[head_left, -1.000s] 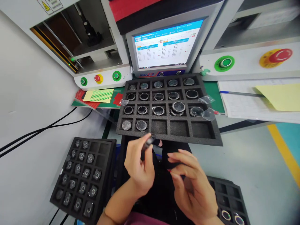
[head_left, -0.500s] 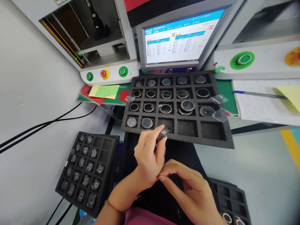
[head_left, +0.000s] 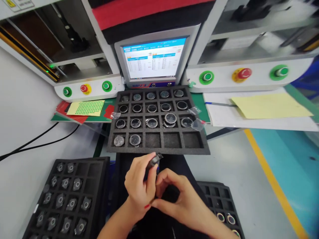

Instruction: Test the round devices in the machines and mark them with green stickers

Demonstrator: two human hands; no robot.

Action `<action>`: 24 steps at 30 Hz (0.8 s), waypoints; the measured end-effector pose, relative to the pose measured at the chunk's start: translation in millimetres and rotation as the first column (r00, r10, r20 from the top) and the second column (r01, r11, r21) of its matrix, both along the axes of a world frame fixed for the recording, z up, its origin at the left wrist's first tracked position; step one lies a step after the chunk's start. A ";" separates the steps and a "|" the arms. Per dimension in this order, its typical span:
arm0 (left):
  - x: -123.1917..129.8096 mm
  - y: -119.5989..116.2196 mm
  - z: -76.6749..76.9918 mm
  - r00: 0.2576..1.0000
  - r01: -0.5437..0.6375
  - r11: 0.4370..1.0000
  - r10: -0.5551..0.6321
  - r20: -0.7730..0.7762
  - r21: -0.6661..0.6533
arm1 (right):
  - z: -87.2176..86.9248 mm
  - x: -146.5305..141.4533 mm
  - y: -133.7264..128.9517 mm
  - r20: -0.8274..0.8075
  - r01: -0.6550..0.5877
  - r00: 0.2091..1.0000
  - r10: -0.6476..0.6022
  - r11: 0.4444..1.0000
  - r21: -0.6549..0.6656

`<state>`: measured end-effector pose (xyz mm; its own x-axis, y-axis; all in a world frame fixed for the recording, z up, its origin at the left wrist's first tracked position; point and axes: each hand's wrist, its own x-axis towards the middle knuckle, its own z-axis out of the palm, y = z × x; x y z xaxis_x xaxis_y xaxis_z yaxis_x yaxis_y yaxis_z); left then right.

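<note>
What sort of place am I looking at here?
Probably an electronics factory or testing bench: there's a monitor showing data tables, a red emergency-stop button on a white machine panel, and a black foam tray of round watch-like parts.

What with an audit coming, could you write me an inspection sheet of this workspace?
Surface: green bench top, partly covered.
Things: left hand holds a small dark part; centre foam tray has three empty front pockets and one disc resting on another.
Clutter: clear plastic scraps at the tray's edges; pen and yellow sheet on white papers.
Hands: right hand at the left wrist, near a small red mark; any hold unclear.
Cables: black cables beside the wall.
Surroundings: lit monitor; more foam trays lower down.
</note>
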<state>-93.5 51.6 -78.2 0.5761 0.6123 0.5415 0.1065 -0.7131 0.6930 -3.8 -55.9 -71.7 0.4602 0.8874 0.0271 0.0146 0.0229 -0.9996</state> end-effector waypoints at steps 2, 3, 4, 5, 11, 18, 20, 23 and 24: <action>1.9 1.0 -1.3 1.000 -0.015 0.965 0.008 -0.030 -0.263 | -3.7 35.5 -5.5 0.140 0.190 0.972 -0.188 0.982 0.005; 3.3 1.9 -1.7 0.999 -0.022 0.909 0.007 -0.038 -0.417 | -7.0 57.8 -7.5 0.232 0.362 0.907 -0.350 0.932 -0.008; 4.9 2.7 -2.1 0.999 -0.019 0.828 -0.001 -0.036 -0.560 | -11.5 81.3 -8.4 0.332 0.573 0.777 -0.535 0.820 -0.018; 6.7 3.5 -2.7 1.000 -0.005 0.732 -0.015 -0.023 -0.681 | -17.2 104.8 -8.0 0.442 0.726 0.637 -0.632 0.684 -0.068; 18.5 2.0 -3.2 0.996 0.076 0.359 -0.075 0.052 -0.930 | -50.6 181.5 8.2 0.552 0.727 0.659 -0.510 0.618 -0.297; 23.4 -4.8 7.8 0.967 0.253 0.181 -0.068 0.245 -0.950 | -16.2 127.0 -3.4 0.508 0.823 0.556 -0.658 0.524 -0.221; 23.0 -6.7 8.3 0.960 0.281 0.134 -0.061 0.275 -0.950 | -3.3 100.8 -12.3 0.385 0.808 0.573 -0.723 0.578 -0.116; 22.5 -9.2 6.7 0.949 0.307 0.122 -0.115 0.293 -0.944 | 4.7 68.7 -22.4 0.177 0.606 0.779 -0.602 0.795 0.040; 22.5 -10.0 6.1 0.946 0.310 0.130 -0.136 0.293 -0.942 | 4.1 61.4 -24.0 0.125 0.508 0.849 -0.514 0.858 0.080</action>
